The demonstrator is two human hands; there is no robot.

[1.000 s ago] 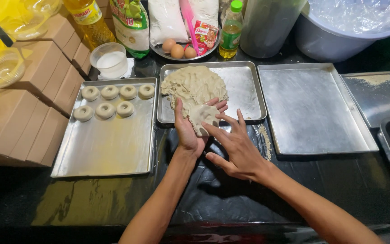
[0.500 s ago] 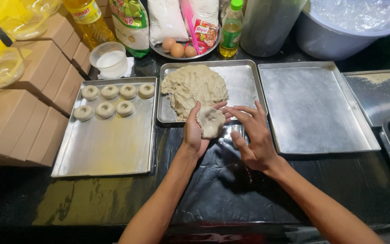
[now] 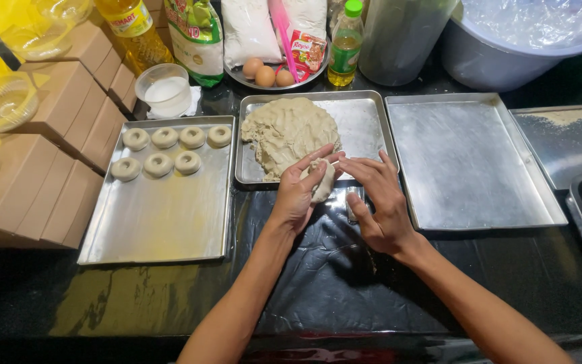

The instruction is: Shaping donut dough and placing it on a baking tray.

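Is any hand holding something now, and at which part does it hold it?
The left hand holds a small lump of dough, cupped in its palm and fingers. The right hand touches the lump's side with its fingertips.

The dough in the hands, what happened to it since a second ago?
The left hand pulled a small piece of dough off the big dough mass and drew it back to the near edge of the middle tray. The right hand followed and now touches it with its fingertips. The seven dough rings and the trays stayed put.
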